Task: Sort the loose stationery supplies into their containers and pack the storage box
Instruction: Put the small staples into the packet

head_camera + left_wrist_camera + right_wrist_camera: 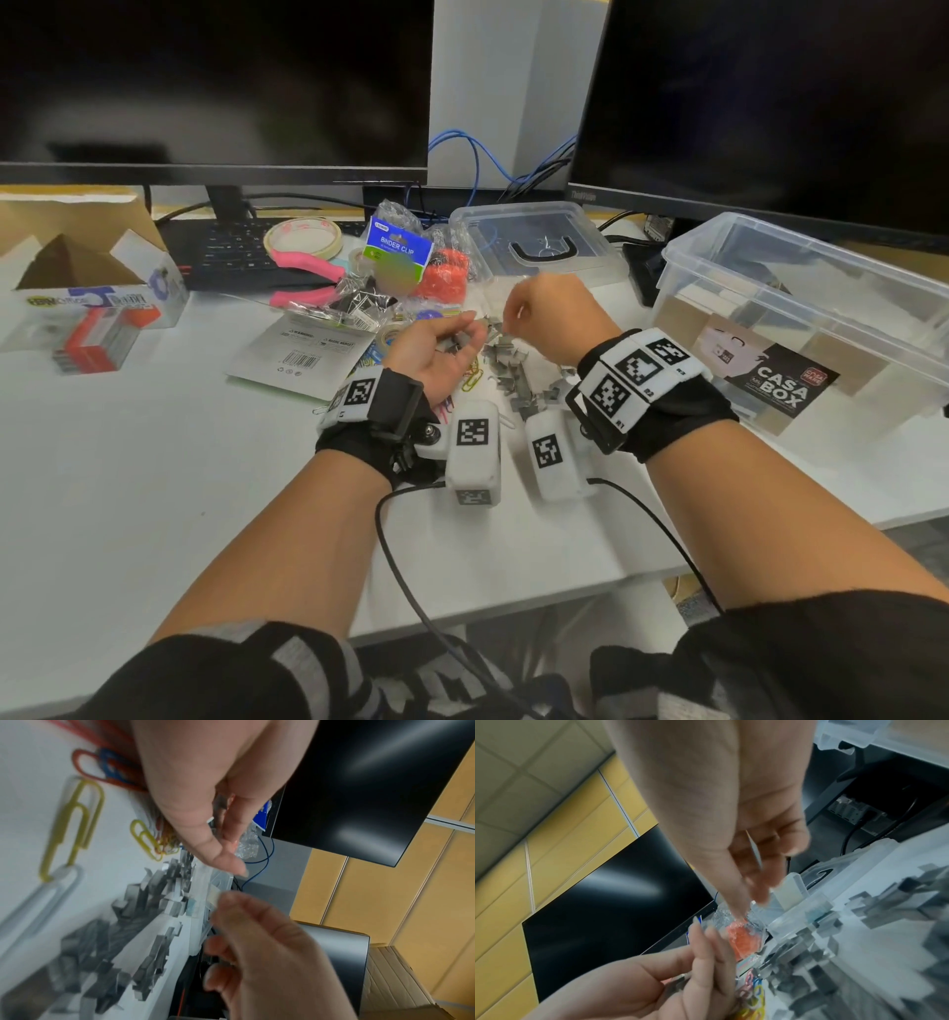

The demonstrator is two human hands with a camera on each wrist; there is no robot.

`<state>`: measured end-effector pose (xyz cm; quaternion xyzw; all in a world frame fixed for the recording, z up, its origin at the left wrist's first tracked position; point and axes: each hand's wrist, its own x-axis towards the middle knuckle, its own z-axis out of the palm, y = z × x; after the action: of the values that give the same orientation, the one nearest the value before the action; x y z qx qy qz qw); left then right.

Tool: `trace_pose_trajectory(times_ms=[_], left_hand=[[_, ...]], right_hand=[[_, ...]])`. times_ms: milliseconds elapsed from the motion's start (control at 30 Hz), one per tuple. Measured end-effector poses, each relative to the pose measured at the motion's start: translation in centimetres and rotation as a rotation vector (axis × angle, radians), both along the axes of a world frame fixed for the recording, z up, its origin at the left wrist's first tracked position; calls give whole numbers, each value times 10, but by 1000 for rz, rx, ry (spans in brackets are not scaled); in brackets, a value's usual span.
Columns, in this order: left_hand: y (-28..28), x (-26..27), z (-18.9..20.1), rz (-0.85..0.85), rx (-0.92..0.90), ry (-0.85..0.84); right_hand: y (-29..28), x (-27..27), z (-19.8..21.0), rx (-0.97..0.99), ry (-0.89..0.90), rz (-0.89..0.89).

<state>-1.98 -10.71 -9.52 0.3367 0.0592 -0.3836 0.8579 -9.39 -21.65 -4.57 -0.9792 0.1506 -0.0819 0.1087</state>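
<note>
Left hand (436, 349): palm up, cupping grey staple strips (458, 340).
Right hand (552, 316): fingers curled, pinching a thin strip (754, 850).
Loose staples (518, 375): heaped between wrists.
Storage box (801, 313): right, open.

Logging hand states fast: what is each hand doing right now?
Left hand: palm up, cupping grey staple strips.
Right hand: fingers curled, pinching a thin pale sliver; what it is cannot be told.
</note>
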Motion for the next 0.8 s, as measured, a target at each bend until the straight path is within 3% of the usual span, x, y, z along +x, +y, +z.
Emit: trace_pose_trajectory(times_ms=[100, 167, 800], left_hand=[[0, 2, 0, 32, 1, 9], [-1, 0, 0, 33, 12, -2], [-2, 1, -3, 31, 4, -17]], right_hand=[[5, -6, -1, -17, 260, 105], [8, -6, -2, -33, 335, 145], [11, -2, -4, -107, 348, 266]])
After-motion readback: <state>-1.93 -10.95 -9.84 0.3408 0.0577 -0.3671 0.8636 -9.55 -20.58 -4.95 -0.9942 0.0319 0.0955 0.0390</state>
